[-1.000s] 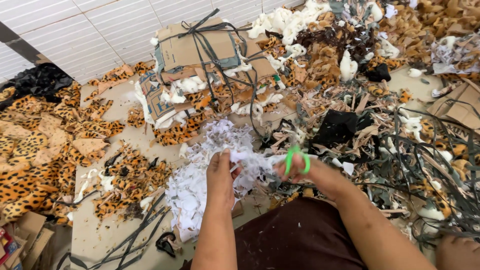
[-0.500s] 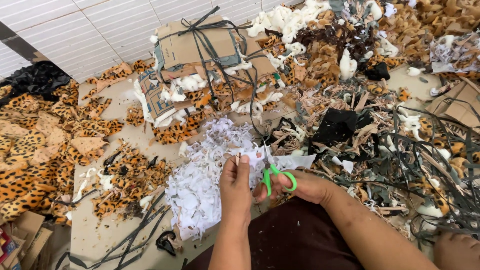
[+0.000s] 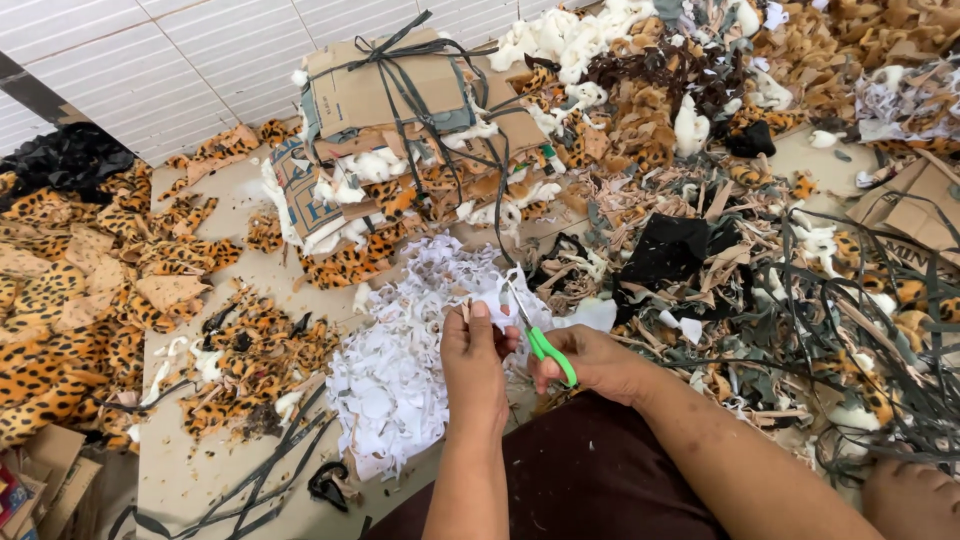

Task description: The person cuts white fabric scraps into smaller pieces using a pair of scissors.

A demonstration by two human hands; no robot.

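White fabric offcuts lie heaped on the tan work surface, directly ahead of the seated person and slightly toward the left. The left hand is raised over the near edge of this heap, its fingers closed in a pinch on a small white fabric piece held just above them. The right hand sits just beside the left, the two almost touching, and is closed through the green handles of a pair of scissors. The scissors' long axis runs diagonally, from the handles at the right hand up and toward the left, so that the blade tips meet the pinched piece; whether the blades stand apart or together cannot be told at this size. The piece thus lies between the hands and just beyond both, nearer the left hand, which holds it, while the right hand reaches it only through the blades.

Surrounding items: leopard-print fur scraps spread over the left of the surface; a bundle of cardboard templates tied with dark strapping lies beyond the white heap; a black fabric piece rests among brown and beige trimmings to the right; dark straps tangle at far right. A dark brown garment covers the person's lap at the lower edge of the view.
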